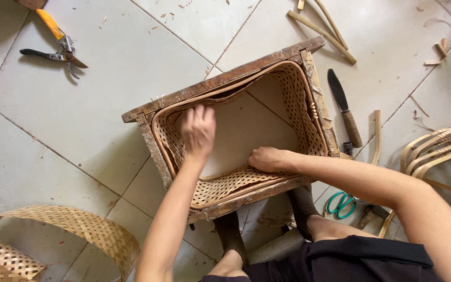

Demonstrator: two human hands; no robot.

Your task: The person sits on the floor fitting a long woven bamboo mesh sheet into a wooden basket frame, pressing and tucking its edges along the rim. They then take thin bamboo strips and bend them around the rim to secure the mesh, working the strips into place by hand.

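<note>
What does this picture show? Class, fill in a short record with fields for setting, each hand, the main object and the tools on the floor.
Setting: pale tiled floor, seen from above
Main object: woven basket sitting inside a rough wooden frame
Left hand: inside the basket, pressing on the far woven wall
Right hand: inside the basket, on the near woven wall
Tools: pruning shears upper left; knife right of the frame; green scissors by the knee
Other: loose woven strip lower left; bent cane strips right
</note>
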